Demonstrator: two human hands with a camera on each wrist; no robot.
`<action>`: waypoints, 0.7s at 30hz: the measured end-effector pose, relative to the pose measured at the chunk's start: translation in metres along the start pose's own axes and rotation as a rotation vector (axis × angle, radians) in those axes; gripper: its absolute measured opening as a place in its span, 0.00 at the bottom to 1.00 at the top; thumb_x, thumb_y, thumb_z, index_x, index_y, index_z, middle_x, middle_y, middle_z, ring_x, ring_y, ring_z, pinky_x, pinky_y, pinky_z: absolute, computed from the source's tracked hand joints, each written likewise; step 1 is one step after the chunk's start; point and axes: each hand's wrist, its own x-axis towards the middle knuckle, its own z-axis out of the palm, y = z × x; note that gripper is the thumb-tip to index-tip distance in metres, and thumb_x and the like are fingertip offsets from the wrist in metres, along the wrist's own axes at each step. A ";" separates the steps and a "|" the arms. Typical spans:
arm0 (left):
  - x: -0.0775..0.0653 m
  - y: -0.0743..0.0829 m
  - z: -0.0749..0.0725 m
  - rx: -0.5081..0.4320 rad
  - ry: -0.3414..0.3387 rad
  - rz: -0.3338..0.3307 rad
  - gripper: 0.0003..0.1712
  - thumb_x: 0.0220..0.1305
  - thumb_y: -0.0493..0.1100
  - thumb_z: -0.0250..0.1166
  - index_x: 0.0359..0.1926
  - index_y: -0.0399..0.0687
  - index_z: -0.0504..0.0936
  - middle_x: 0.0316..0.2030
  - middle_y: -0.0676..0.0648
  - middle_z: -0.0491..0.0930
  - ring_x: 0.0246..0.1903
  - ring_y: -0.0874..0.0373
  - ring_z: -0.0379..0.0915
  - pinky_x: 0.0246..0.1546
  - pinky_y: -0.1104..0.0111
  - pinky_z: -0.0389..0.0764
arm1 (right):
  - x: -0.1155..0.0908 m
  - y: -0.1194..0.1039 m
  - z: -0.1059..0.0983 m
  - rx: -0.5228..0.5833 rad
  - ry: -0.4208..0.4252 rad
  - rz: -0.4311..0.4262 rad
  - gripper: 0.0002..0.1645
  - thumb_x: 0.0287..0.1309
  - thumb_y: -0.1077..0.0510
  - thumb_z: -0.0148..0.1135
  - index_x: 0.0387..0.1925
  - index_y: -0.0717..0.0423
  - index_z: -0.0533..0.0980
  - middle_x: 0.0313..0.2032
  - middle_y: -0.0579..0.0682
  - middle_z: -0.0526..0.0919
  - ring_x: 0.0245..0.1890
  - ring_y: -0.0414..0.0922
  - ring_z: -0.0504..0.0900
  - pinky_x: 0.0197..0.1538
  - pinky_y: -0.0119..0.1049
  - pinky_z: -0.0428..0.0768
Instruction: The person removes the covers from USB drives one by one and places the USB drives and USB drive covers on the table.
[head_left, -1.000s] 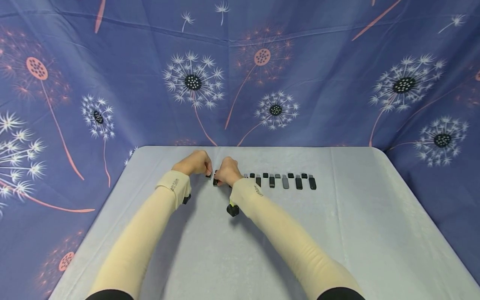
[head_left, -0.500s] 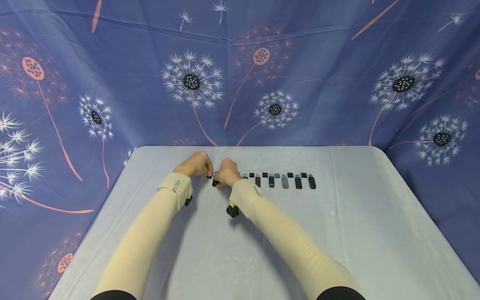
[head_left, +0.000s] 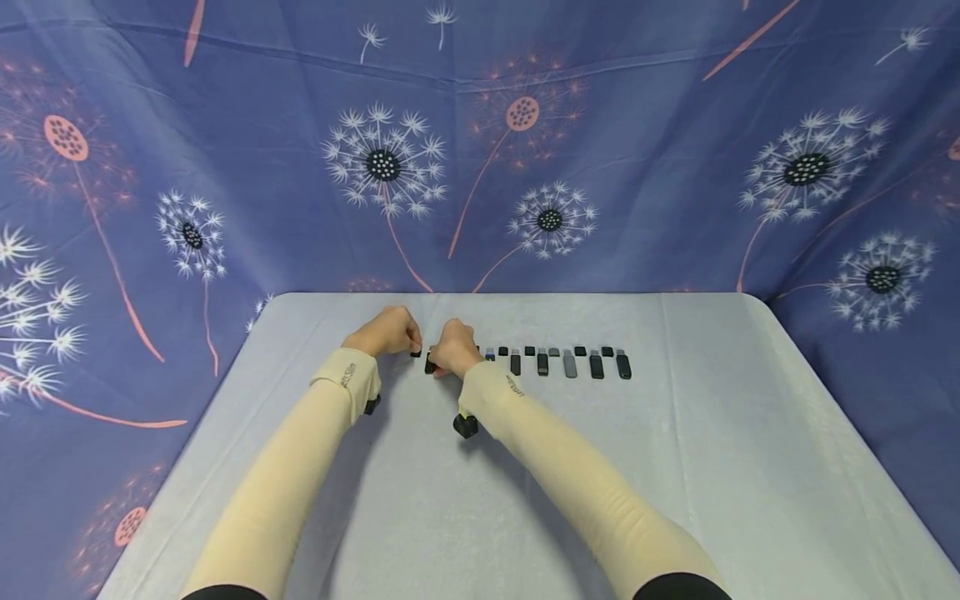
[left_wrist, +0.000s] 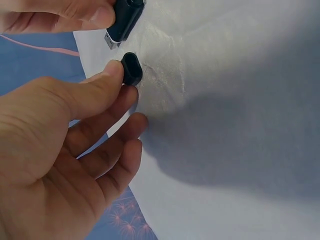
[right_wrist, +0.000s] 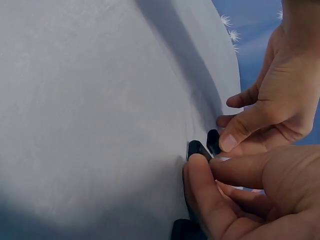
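My left hand (head_left: 386, 331) pinches a small black USB stick cap (left_wrist: 132, 69) between thumb and forefinger, its hollow opening showing in the left wrist view. The other fingers of that hand are loosely bent below it. Just to the right, my right hand (head_left: 455, 346) grips a black USB stick (left_wrist: 126, 19) with thumb and fingers. Its bare metal plug points toward the cap, and a short gap separates the two in the left wrist view. The right wrist view has the stick (right_wrist: 196, 148) partly covered by my fingers, with the cap (right_wrist: 214, 141) close beyond it.
Right of my hands, several uncapped USB sticks (head_left: 596, 365) lie in a row on the pale table cloth (head_left: 600, 483), with small caps (head_left: 580, 351) behind them. Another dark stick (right_wrist: 186, 230) lies beside my right hand. A blue dandelion-print curtain (head_left: 637, 208) surrounds the table.
My left hand with the cap shifted slightly right toward the USB stick, then back left. My right hand has sunk very slightly, still gripping the stick.
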 end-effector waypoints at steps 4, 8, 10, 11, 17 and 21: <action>0.000 -0.001 -0.001 0.009 0.005 0.007 0.04 0.65 0.37 0.73 0.33 0.46 0.93 0.35 0.48 0.91 0.36 0.54 0.83 0.45 0.62 0.84 | 0.001 -0.001 0.001 -0.037 0.009 -0.007 0.16 0.63 0.62 0.71 0.47 0.69 0.80 0.62 0.74 0.73 0.19 0.45 0.84 0.22 0.30 0.79; 0.000 0.000 -0.004 0.021 0.013 0.015 0.03 0.65 0.38 0.73 0.35 0.46 0.93 0.37 0.48 0.91 0.39 0.53 0.84 0.49 0.60 0.84 | 0.000 -0.004 0.000 -0.055 0.014 -0.003 0.18 0.64 0.61 0.71 0.50 0.69 0.79 0.62 0.73 0.73 0.16 0.44 0.83 0.20 0.31 0.78; 0.000 0.001 -0.005 0.024 0.011 0.011 0.03 0.65 0.38 0.73 0.35 0.46 0.93 0.37 0.47 0.91 0.40 0.52 0.84 0.49 0.60 0.84 | 0.000 -0.005 -0.001 -0.057 0.016 -0.003 0.20 0.64 0.60 0.70 0.52 0.69 0.78 0.62 0.72 0.73 0.17 0.44 0.83 0.21 0.31 0.79; 0.000 0.001 -0.005 0.025 0.008 0.008 0.03 0.65 0.39 0.73 0.36 0.46 0.93 0.37 0.47 0.91 0.40 0.52 0.84 0.49 0.60 0.84 | 0.000 -0.005 -0.001 -0.059 0.016 -0.005 0.19 0.65 0.60 0.70 0.52 0.69 0.78 0.62 0.72 0.73 0.17 0.44 0.83 0.22 0.31 0.79; -0.002 0.001 -0.003 0.009 -0.008 -0.014 0.04 0.65 0.39 0.73 0.38 0.46 0.93 0.38 0.47 0.91 0.39 0.53 0.84 0.47 0.60 0.85 | -0.002 -0.002 0.001 -0.080 0.025 -0.044 0.08 0.65 0.61 0.69 0.35 0.65 0.83 0.38 0.66 0.85 0.19 0.48 0.87 0.27 0.32 0.80; -0.004 0.000 0.003 0.000 -0.010 -0.025 0.04 0.64 0.40 0.74 0.38 0.46 0.94 0.38 0.47 0.91 0.36 0.54 0.84 0.44 0.61 0.85 | -0.002 0.004 0.004 -0.066 0.011 -0.062 0.10 0.65 0.63 0.69 0.27 0.63 0.82 0.19 0.56 0.85 0.20 0.50 0.88 0.22 0.32 0.78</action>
